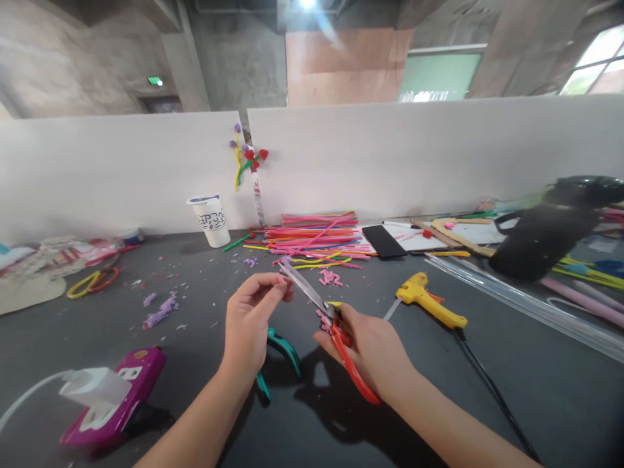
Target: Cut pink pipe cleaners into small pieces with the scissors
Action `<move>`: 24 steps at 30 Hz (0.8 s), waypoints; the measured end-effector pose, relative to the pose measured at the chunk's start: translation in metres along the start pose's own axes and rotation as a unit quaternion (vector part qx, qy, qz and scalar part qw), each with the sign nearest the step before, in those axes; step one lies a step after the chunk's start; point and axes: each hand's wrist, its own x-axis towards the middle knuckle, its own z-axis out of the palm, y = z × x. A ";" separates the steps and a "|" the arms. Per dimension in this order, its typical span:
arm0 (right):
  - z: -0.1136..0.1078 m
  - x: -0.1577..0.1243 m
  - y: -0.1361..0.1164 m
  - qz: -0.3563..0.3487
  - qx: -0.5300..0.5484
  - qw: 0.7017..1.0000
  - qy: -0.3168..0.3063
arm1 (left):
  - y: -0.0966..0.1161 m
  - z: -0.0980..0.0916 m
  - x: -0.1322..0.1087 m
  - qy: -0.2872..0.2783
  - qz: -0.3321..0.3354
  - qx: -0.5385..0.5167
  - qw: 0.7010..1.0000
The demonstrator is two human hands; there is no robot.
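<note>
The red-handled scissors are in the right hand, whose fingers are curled closed around the handles; the blades slant away toward the fingertips of the left hand. There, thumb and forefinger are pinched together on a small pink piece, just beside the blade tips. Below the left fingers and partly hidden by that hand, teal-handled pliers lie on the table. Just beyond the scissor blades is a small heap of pink clippings, and farther beyond the fingers lies a bundle of coloured stems. To the right of the right fingers rests a yellow glue gun, with a black phone farther off beyond it. Left of the left fingers are purple fuzzy scraps; beyond these fingers stands a white cup. Nearer the person, well left of the left fingers, is a magenta power strip.
</note>
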 end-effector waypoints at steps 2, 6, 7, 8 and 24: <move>0.000 0.000 0.000 0.001 0.000 1.000 -0.003 | 0.000 0.000 0.001 -0.003 -0.010 -0.019 1.000; -0.002 0.001 0.000 0.011 0.035 0.999 -0.008 | -0.001 0.001 0.002 -0.019 -0.049 -0.050 0.997; -0.002 0.001 0.001 0.015 0.054 0.998 -0.004 | -0.002 0.001 0.003 -0.024 -0.061 -0.054 0.996; -0.003 0.003 0.002 0.022 0.076 0.997 0.001 | -0.003 0.000 0.004 -0.030 -0.071 -0.055 0.995; -0.021 0.006 -0.005 0.104 0.492 0.860 -0.083 | -0.007 0.011 -0.011 -0.188 -0.198 -0.021 0.962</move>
